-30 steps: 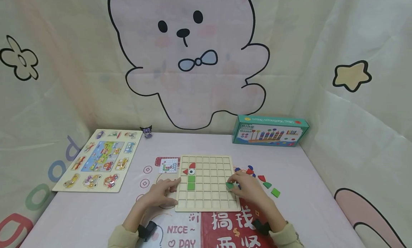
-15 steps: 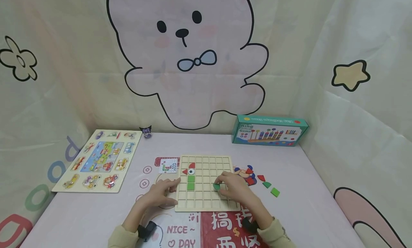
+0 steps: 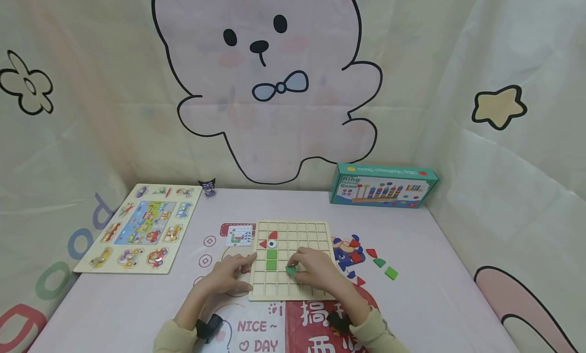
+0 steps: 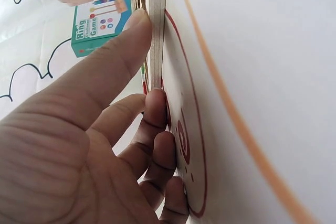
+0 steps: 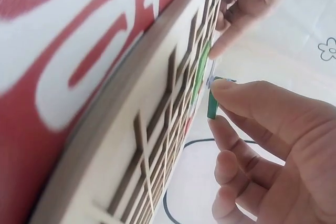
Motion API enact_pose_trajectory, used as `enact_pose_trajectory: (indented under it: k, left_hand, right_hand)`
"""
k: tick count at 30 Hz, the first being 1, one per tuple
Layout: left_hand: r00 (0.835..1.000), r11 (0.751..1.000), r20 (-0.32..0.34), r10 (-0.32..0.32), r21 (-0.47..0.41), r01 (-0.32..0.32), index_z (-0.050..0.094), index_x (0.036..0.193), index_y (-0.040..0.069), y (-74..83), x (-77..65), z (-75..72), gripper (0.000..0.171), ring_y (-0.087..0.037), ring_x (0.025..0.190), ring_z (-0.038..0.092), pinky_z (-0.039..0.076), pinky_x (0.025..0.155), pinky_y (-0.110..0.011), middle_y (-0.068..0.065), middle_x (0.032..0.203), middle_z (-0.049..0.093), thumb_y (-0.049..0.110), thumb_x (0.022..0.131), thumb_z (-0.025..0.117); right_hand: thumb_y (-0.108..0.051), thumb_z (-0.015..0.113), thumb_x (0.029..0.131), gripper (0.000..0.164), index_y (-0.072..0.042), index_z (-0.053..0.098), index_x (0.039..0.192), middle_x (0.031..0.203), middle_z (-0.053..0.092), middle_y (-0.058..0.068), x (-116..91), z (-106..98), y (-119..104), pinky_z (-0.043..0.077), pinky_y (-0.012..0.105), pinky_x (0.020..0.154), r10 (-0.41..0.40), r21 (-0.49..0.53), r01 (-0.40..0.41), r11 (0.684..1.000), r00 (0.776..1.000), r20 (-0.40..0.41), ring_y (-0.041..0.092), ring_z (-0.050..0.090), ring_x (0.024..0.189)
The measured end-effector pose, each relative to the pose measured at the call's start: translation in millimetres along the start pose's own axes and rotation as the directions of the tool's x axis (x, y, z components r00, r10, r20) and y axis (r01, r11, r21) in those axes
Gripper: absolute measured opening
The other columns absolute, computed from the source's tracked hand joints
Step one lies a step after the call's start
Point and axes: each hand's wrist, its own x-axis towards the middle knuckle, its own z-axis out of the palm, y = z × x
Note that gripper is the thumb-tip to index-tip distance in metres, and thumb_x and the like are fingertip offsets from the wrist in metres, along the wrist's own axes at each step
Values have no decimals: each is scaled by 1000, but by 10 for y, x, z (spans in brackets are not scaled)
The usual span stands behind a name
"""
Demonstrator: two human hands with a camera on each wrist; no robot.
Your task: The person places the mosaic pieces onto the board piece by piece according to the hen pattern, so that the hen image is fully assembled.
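Observation:
My right hand (image 3: 316, 271) pinches a small green piece with a curved edge (image 3: 290, 270) between thumb and fingers, above the wooden grid board (image 3: 311, 236). In the right wrist view the green piece (image 5: 212, 106) stands edge-on at the fingertips, apart from the board. My left hand (image 3: 229, 275) touches the board's left edge, thumb and forefinger spread along it; the left wrist view shows the thumb (image 4: 121, 51) against the rim. Two green squares (image 3: 271, 259) lie in one column, below an eye-marked white piece (image 3: 272, 244), a red rounded piece (image 3: 273, 235) and a red triangle (image 3: 263, 244).
Loose red, blue and green pieces (image 3: 379, 262) lie right of the board. A pattern card (image 3: 239, 236) touches its upper left. Farther back are a vehicle puzzle board (image 3: 178, 231), a small figurine (image 3: 208, 187) and a green game box (image 3: 384, 186).
My right hand has moved left across the board with the green piece, from the right edge to near the green squares. The left hand has stayed put.

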Motion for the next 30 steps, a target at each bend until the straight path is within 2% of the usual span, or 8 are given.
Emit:
enact_pose_trajectory:
  k: [16, 23, 30]
  left_hand:
    - [1000, 1000, -3, 16, 21, -16, 47, 137, 13, 20, -4, -10, 78, -15, 80, 32, 24, 68, -31, 2, 88, 47, 30, 68, 79]
    - [1000, 999, -2, 28, 28, -28, 47, 137, 13, 7, 1, -7, 78, -15, 80, 32, 24, 67, -31, 3, 88, 47, 31, 68, 79]
    - [1000, 1000, -3, 22, 18, -22, 47, 137, 13, 17, -4, -12, 78, -16, 79, 33, 24, 67, -31, 1, 87, 46, 30, 68, 79]
  right_hand:
    - [-20, 72, 74, 18, -21, 72, 92, 85, 61, -10, 159, 134, -265, 40, 20, 64, -54, -14, 55, 998, 997, 47, 2, 48, 71]
    - [-23, 71, 76, 18, -23, 72, 94, 87, 61, -12, 229, 202, -313, 41, 20, 65, -47, -40, 50, 998, 995, 89, 2, 50, 72]
    - [-23, 73, 75, 17, -23, 72, 93, 88, 61, -11, 255, 232, -314, 43, 20, 65, -46, -31, 49, 998, 996, 76, 2, 53, 76]
